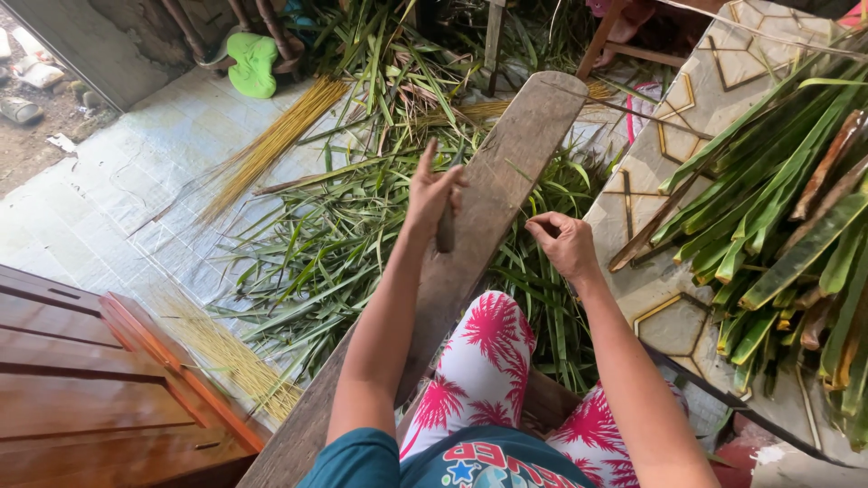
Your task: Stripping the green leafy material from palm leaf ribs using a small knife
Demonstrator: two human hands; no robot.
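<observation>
A long worn wooden plank [506, 172] slants from my lap up toward the top centre. My left hand [432, 192] is raised over the plank's left edge, closed around a dark knife handle [445, 230], index finger pointing up. My right hand [565, 244] hovers just right of the plank with fingers pinched together, apparently on a thin leaf strip that is too fine to make out. Green palm leaf strips [334, 235] lie piled on the floor beneath both hands.
A bundle of yellow leaf ribs [267, 149] lies on the pale tiles, another bundle [231, 357] near the brown wooden steps [90, 398]. Broad green leaves [787, 217] are stacked on a patterned tile bench at right. A green sandal [253, 63] sits far left.
</observation>
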